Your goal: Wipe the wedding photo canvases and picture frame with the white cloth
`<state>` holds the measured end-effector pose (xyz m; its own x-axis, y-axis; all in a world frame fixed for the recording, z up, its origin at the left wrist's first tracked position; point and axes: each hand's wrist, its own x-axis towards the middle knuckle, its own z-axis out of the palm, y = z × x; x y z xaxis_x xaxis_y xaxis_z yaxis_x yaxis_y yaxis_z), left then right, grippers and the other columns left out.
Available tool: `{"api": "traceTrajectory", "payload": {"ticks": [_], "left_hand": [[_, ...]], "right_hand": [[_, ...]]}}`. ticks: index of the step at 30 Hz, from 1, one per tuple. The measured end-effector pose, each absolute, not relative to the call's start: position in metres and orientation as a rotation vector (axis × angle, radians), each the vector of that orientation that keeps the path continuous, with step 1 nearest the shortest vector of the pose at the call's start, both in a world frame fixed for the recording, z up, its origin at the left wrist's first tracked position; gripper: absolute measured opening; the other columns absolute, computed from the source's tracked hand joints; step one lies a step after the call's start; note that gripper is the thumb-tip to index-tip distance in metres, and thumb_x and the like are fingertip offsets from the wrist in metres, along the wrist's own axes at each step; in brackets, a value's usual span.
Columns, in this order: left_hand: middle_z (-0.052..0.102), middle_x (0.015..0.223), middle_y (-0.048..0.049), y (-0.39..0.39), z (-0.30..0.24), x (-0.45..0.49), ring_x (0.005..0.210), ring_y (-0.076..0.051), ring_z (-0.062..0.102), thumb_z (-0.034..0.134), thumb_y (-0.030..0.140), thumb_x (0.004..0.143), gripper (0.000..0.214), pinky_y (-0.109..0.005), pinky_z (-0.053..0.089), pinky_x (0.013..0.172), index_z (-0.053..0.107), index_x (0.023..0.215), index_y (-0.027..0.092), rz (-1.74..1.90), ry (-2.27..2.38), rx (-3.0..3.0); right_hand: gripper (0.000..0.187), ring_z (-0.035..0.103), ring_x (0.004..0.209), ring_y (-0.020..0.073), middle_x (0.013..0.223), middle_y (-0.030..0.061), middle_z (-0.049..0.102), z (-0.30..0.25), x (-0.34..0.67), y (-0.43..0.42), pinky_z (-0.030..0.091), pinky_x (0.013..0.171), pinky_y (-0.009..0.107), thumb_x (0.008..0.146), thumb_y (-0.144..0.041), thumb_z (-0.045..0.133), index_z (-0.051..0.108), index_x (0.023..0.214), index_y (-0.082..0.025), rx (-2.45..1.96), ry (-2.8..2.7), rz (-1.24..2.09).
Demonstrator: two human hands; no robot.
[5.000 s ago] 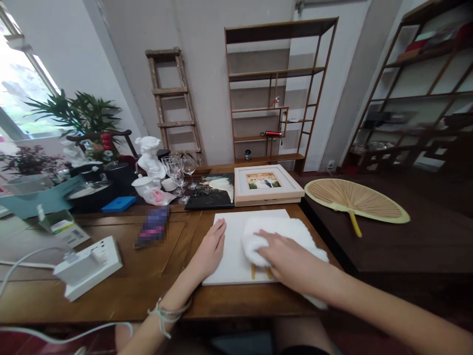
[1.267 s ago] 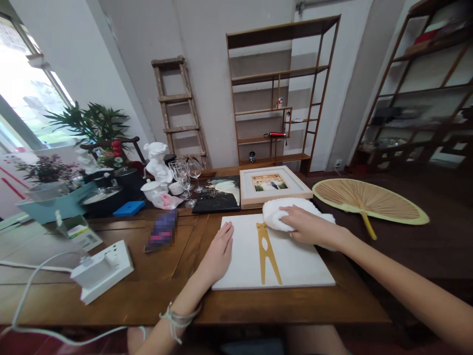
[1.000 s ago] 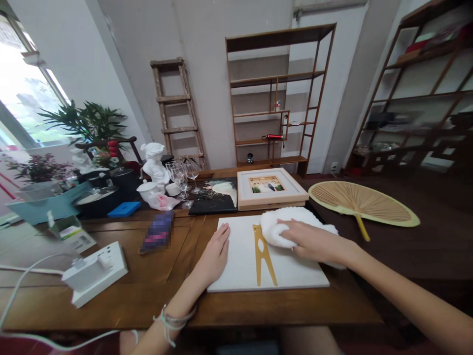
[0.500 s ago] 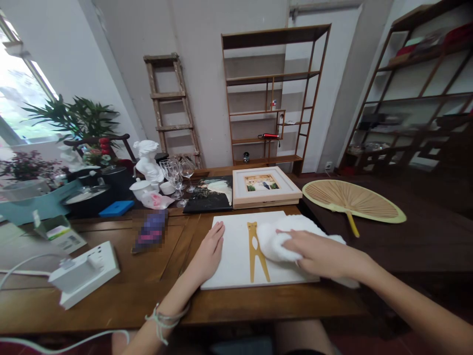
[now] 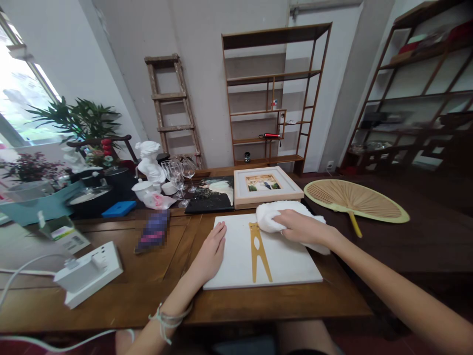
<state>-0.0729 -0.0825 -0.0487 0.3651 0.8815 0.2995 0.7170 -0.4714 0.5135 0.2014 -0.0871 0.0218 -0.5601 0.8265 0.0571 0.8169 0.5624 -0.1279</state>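
Observation:
A white board (image 5: 236, 264) lies flat near the table's front edge, with a yellow-brown clothespin picture (image 5: 254, 246) on it. Bunched in my right hand (image 5: 301, 228) is a white cloth (image 5: 266, 217), pressed on the board's upper right beside the top of the clothespin shape. Part of the cloth hangs past the board's right side. My left hand (image 5: 212, 251) rests flat along the board's left edge, fingers stretched out and holding nothing.
Behind the board are a framed picture (image 5: 242, 197), a dark canvas (image 5: 199, 202) and wine glasses (image 5: 179, 172). A palm-leaf fan (image 5: 328, 195) lies to the right. Leftward sit a white power strip (image 5: 90, 273), a blue box (image 5: 118, 209) and a white bust (image 5: 150, 162).
My right hand has moved the cloth away from me, from the board's middle right to its upper edge. The lower right of the board now shows. My left hand stays in place.

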Motion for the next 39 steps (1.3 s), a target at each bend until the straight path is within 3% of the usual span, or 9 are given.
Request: {"api": "traceTrajectory", "payload": {"ticks": [4,8,11,16,20,26,31,34,39], "left_hand": [[0.037,0.14,-0.0149,-0.084,-0.046,-0.072,0.132,-0.022,0.031,0.031,0.022,0.088,0.044,-0.042,0.023,0.11,0.046,0.127,0.007,0.773,1.42,2.317],[0.036,0.141,-0.0155,-0.084,-0.046,-0.071,0.133,-0.021,0.029,0.029,0.022,0.089,0.046,-0.042,0.022,0.11,0.044,0.129,0.005,0.739,1.442,2.333],[0.037,0.141,-0.0155,-0.084,-0.047,-0.072,0.132,-0.021,0.03,0.03,0.021,0.088,0.045,-0.042,0.023,0.11,0.044,0.128,0.006,0.742,1.436,2.346],[0.038,0.141,-0.0128,-0.084,-0.048,-0.073,0.132,-0.021,0.031,0.03,0.021,0.089,0.044,-0.042,0.025,0.109,0.045,0.129,0.011,0.764,1.426,2.37],[0.037,0.141,-0.0142,-0.084,-0.047,-0.074,0.132,-0.021,0.031,0.03,0.022,0.089,0.044,-0.041,0.025,0.109,0.045,0.129,0.009,0.743,1.444,2.369],[0.039,0.14,-0.0109,-0.083,-0.048,-0.075,0.131,-0.021,0.033,0.032,0.022,0.089,0.043,-0.042,0.026,0.109,0.046,0.128,0.014,0.785,1.424,2.364],[0.038,0.14,-0.0135,-0.083,-0.048,-0.074,0.132,-0.022,0.031,0.031,0.022,0.089,0.044,-0.042,0.024,0.109,0.046,0.128,0.009,0.769,1.426,2.344],[0.038,0.14,-0.0115,-0.083,-0.049,-0.074,0.132,-0.021,0.031,0.031,0.023,0.089,0.043,-0.042,0.024,0.11,0.046,0.128,0.012,0.784,1.415,2.35],[0.039,0.14,-0.0107,-0.082,-0.051,-0.075,0.131,-0.021,0.032,0.032,0.022,0.088,0.043,-0.042,0.025,0.109,0.046,0.128,0.013,0.791,1.417,2.353]], "right_hand": [[0.027,0.055,0.088,0.0266,0.089,0.0113,0.059,0.028,0.2,-0.138,0.04,0.075,0.035,0.064,-0.004,0.039,0.056,0.082,-0.017,-1.426,-2.735,0.238],[0.031,0.048,0.109,0.0276,0.112,0.0107,0.056,0.029,0.201,-0.191,0.038,0.086,0.037,0.065,-0.003,0.038,0.057,0.083,-0.02,-1.425,-2.739,0.464],[0.034,0.046,0.114,0.0262,0.125,0.0084,0.05,0.03,0.203,-0.205,0.035,0.091,0.036,0.064,-0.003,0.039,0.058,0.087,-0.022,-1.426,-2.718,0.563],[0.03,0.055,0.096,0.0263,0.099,0.0108,0.06,0.034,0.199,-0.167,0.039,0.081,0.036,0.065,-0.005,0.039,0.057,0.084,-0.019,-1.419,-2.742,0.428],[0.022,0.055,0.08,0.0234,0.085,0.0091,0.059,0.029,0.193,-0.111,0.039,0.07,0.032,0.066,-0.008,0.041,0.056,0.08,-0.017,-1.373,-2.71,0.232],[0.024,0.053,0.083,0.0252,0.085,0.0109,0.059,0.014,0.182,-0.066,0.036,0.069,0.032,0.068,-0.005,0.038,0.055,0.082,-0.015,-1.407,-2.638,0.124],[0.025,0.054,0.084,0.025,0.089,0.0115,0.057,0.014,0.179,-0.093,0.038,0.071,0.032,0.066,-0.004,0.038,0.055,0.08,-0.016,-1.394,-2.671,0.127],[0.028,0.053,0.097,0.0269,0.094,0.0125,0.058,0.02,0.179,-0.132,0.039,0.079,0.034,0.064,-0.003,0.039,0.056,0.081,-0.017,-1.363,-2.72,0.188],[0.034,0.039,0.121,0.0245,0.11,0.0092,0.058,0.029,0.184,-0.191,0.029,0.098,0.036,0.06,0.0,0.039,0.057,0.081,-0.021,-1.271,-2.778,0.422]]}}
